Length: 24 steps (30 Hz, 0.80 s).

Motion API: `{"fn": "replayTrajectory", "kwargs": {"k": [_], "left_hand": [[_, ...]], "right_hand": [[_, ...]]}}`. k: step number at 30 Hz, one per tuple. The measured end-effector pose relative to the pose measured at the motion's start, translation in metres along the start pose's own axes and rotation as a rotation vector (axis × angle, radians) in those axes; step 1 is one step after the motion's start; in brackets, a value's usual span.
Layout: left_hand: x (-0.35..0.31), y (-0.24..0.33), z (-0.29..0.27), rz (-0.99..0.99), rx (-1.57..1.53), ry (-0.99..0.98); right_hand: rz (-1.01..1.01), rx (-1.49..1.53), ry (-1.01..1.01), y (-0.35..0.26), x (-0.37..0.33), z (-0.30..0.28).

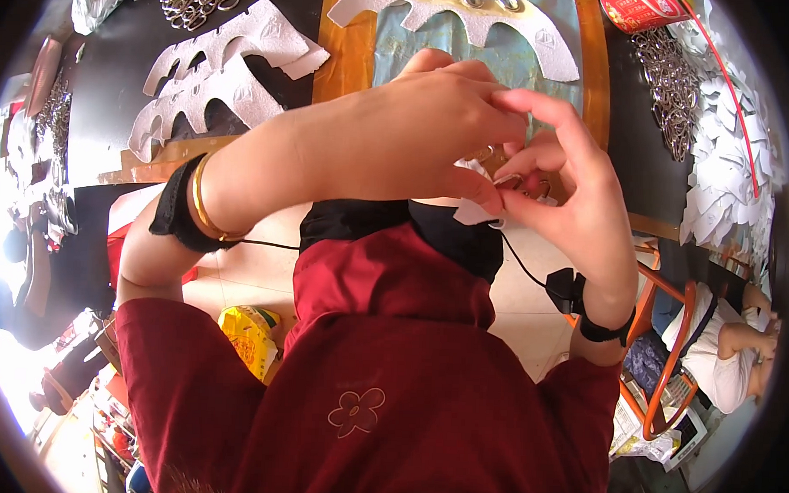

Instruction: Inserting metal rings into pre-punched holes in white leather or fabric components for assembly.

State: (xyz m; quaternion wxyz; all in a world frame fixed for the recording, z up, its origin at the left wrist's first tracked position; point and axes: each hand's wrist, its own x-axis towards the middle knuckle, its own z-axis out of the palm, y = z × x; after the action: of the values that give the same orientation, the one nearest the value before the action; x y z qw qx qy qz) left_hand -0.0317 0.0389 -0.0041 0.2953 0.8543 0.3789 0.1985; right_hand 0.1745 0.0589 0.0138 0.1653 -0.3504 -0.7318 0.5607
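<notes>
My left hand (451, 118) reaches across from the left with its wrist bent, and its thumb and fingers close on a small white tab (476, 213). Pressed close beside it, my right hand (580, 170) pinches thumb to fingertips around a small shiny metal ring (508, 179), which meets the tab between the two hands. The fingers hide much of both pieces. Just beyond my hands lies an arched white strip (541, 43) with metal rings along its upper part, on a blue-green surface (401, 51).
More arched white strips (218, 75) lie at the left, near a heap of metal rings (199, 1). Another ring heap (669, 91), a red can (637, 10) and a pile of white tabs (737, 154) are at the right. An orange-framed chair (682, 343) stands near another person (725, 354).
</notes>
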Motion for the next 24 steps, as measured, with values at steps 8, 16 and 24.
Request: {"fn": "replayTrajectory", "kwargs": {"k": [8, 16, 24], "left_hand": [[0.006, 0.019, -0.021, -0.423, -0.473, -0.229], [-0.011, 0.018, -0.007, -0.497, -0.863, 0.079], [-0.022, 0.024, 0.021, -0.067, -1.203, 0.320]], "right_hand": [[-0.171, 0.141, 0.029, 0.008, 0.003, -0.015], [-0.032, 0.525, 0.023, 0.018, 0.002, -0.021], [0.021, 0.887, -0.092, 0.019, 0.001, -0.005]]}}
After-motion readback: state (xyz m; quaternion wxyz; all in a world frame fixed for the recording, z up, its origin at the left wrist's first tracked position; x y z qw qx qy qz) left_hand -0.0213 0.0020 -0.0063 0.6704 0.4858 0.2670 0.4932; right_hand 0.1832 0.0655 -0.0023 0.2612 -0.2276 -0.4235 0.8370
